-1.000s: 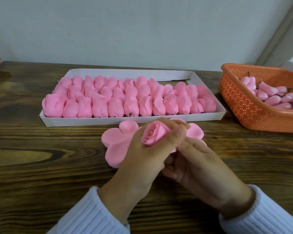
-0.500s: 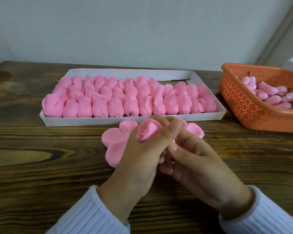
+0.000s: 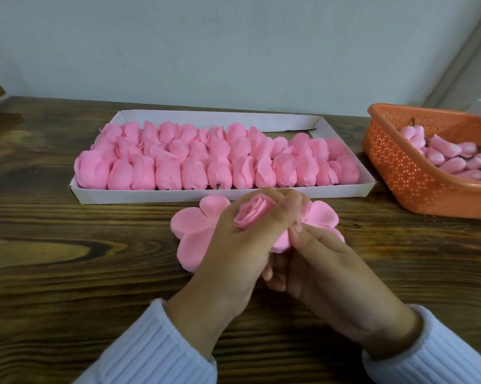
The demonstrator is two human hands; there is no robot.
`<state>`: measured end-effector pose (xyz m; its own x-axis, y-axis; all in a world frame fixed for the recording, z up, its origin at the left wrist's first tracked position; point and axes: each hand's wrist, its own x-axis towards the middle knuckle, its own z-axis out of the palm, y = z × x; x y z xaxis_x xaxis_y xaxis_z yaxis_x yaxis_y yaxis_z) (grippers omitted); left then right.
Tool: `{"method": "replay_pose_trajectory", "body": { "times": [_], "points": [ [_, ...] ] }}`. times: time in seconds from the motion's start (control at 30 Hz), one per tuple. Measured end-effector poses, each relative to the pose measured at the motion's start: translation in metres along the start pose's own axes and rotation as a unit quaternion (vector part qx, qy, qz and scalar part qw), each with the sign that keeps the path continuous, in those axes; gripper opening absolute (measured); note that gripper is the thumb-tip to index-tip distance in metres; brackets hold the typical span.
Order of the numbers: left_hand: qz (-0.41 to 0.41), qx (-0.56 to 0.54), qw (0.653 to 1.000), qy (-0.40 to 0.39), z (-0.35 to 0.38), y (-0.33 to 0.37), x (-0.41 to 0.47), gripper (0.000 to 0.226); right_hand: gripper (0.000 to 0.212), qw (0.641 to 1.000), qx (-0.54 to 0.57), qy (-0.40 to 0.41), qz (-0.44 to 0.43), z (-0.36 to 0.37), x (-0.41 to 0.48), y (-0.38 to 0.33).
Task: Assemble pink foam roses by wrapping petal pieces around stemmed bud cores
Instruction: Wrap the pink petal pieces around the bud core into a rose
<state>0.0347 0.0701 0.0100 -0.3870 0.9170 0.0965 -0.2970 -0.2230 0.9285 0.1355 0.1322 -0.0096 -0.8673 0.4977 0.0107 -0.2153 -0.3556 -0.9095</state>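
Observation:
A rolled pink foam rose bud (image 3: 254, 213) sits between the thumb and fingers of my left hand (image 3: 233, 250), which grips it just in front of the white box. A flat pink petal piece (image 3: 193, 231) with rounded lobes spreads out beneath and behind both hands. My right hand (image 3: 325, 270) lies beside the left, its fingers curled under the bud and pinching the petal piece's lower right part. The bud's stem is hidden by the hands.
A white cardboard box (image 3: 261, 194) holds several rows of finished pink roses (image 3: 195, 162) behind my hands. An orange perforated basket (image 3: 400, 173) with several pink bud cores (image 3: 450, 156) stands at the right. The wall rises behind the brown wooden table (image 3: 67, 273).
The bud has turned in my left hand and shifted slightly left and away. My right hand's fingers have moved up closer under the bud.

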Motion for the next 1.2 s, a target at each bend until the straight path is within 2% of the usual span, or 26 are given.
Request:
{"method": "replay_pose_trajectory", "body": {
  "times": [0.13,0.23,0.37,0.47,0.57,0.7,0.8,0.93,1.03,1.2],
  "points": [
    [0.002,-0.027,1.0,0.006,0.0,-0.0006,0.0018,0.023,0.033,1.0,0.0,0.002,-0.029,-0.0014,0.0004,0.0009],
    [0.016,-0.023,0.999,-0.016,-0.0006,-0.0024,0.0011,0.017,0.022,1.0,-0.001,0.002,-0.029,-0.001,0.0001,-0.0003],
    [0.01,-0.018,1.0,-0.01,0.0005,-0.0015,-0.0004,0.022,0.025,0.999,0.017,-0.019,-0.03,-0.0007,-0.0008,-0.0013],
    [0.01,-0.022,1.0,-0.005,0.001,-0.002,0.0001,0.027,0.04,0.999,0.002,-0.021,-0.04,-0.0019,-0.0012,-0.0004],
    [0.013,-0.005,1.0,-0.022,0.0005,-0.003,-0.0016,0.029,0.025,0.999,0.002,-0.025,-0.04,-0.0034,-0.0009,-0.0002],
    [0.004,-0.011,1.0,-0.016,0.0008,-0.0018,-0.0009,0.025,0.018,0.998,0.017,-0.042,-0.038,-0.0014,-0.0012,-0.0021],
    [0.008,-0.015,1.0,-0.009,0.002,-0.0016,-0.0004,0.035,0.033,0.999,0.013,-0.042,-0.027,-0.0027,-0.0016,-0.0019],
    [0.014,-0.039,0.999,-0.02,0.0027,-0.0032,-0.0018,0.026,0.031,0.998,0.01,-0.058,-0.012,-0.004,-0.0002,0.0004],
    [0.008,-0.013,1.0,0.001,0.001,-0.0035,-0.0004,0.029,0.022,0.999,0.015,-0.048,-0.021,-0.0037,-0.0007,0.001],
    [0.023,-0.009,0.999,-0.021,0.001,-0.0038,-0.0006,0.037,0.029,1.0,0.01,-0.02,-0.022,-0.0045,-0.0006,-0.0006]
  ]
}}
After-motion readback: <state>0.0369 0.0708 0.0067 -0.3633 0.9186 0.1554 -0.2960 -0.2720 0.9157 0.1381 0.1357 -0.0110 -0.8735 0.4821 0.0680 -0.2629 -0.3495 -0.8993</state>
